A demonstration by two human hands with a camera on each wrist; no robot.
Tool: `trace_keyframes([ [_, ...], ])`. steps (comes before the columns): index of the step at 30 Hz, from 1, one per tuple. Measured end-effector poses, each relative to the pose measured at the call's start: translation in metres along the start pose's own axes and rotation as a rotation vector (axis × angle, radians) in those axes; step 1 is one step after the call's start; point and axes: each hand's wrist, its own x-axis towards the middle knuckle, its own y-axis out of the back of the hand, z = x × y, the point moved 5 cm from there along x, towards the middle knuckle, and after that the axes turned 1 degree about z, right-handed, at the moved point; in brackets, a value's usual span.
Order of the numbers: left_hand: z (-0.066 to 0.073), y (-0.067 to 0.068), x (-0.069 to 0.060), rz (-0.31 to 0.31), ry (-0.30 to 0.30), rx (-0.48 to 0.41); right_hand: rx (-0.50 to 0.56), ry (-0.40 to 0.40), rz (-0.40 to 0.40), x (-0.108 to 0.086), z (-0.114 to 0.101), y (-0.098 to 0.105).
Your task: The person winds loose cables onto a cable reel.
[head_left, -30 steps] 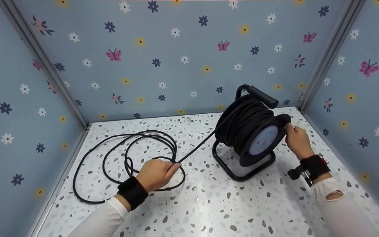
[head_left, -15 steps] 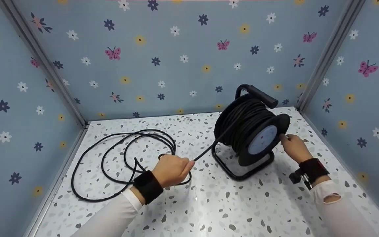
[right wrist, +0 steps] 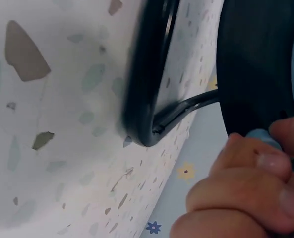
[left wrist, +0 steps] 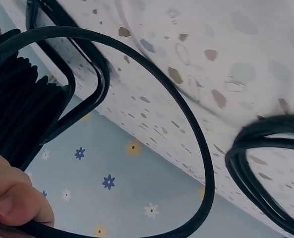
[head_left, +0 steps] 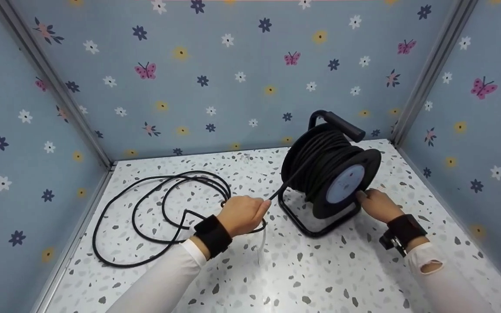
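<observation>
Within the left fingers [left wrist: 23,201] lies black cable [left wrist: 207,168] leading to the reel [head_left: 345,184].

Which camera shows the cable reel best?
The head view: it shows the cable reel nearly whole, handle, wound cable and stand together. The left wrist view catches mainly wound cable and part of the stand; the right wrist view, part of a flange and stand.
</observation>
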Motion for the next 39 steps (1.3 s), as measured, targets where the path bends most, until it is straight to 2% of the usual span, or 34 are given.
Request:
trace_keyframes([
  [4, 0.005, -0.007, 0.014, -0.051, 0.041, -0.059, -0.022, 0.052, -0.061, -0.001, -0.006, -0.009],
  [8, 0.01, -0.011, 0.026, -0.071, 0.081, -0.12, -0.015, 0.089, -0.12, -0.002, -0.01, -0.018],
  [12, 0.012, -0.012, 0.032, -0.092, 0.113, -0.182, 0.012, 0.095, -0.166, -0.004, -0.013, -0.027],
  [15, 0.006, -0.013, 0.027, -0.146, 0.136, -0.245, 0.028, 0.106, -0.175, -0.007, -0.018, -0.034],
  [17, -0.002, -0.015, 0.021, -0.192, 0.151, -0.293, 0.05, 0.102, -0.182, -0.008, -0.022, -0.039],
  [20, -0.02, -0.016, 0.008, -0.267, 0.178, -0.365, 0.081, 0.129, -0.174, -0.012, -0.03, -0.044],
  [23, -0.04, -0.013, -0.004, -0.299, 0.208, -0.44, 0.099, 0.137, -0.174, -0.017, -0.036, -0.05],
  [26, -0.056, -0.005, -0.012, -0.268, 0.221, -0.462, 0.093, 0.134, -0.158, -0.019, -0.04, -0.053],
  [28, -0.062, 0.002, -0.013, -0.22, 0.207, -0.424, 0.086, 0.131, -0.142, -0.019, -0.042, -0.055],
  [30, -0.062, 0.008, -0.014, -0.168, 0.175, -0.357, 0.082, 0.147, -0.12, -0.019, -0.043, -0.056],
  [34, -0.05, 0.013, -0.014, -0.082, 0.081, -0.247, 0.072, 0.164, -0.107, -0.022, -0.046, -0.06],
  [37, -0.038, 0.01, -0.012, -0.056, 0.026, -0.209, 0.082, 0.158, -0.119, -0.024, -0.05, -0.063],
  [39, -0.029, 0.008, -0.009, -0.05, 0.011, -0.188, 0.099, 0.156, -0.125, -0.026, -0.055, -0.064],
])
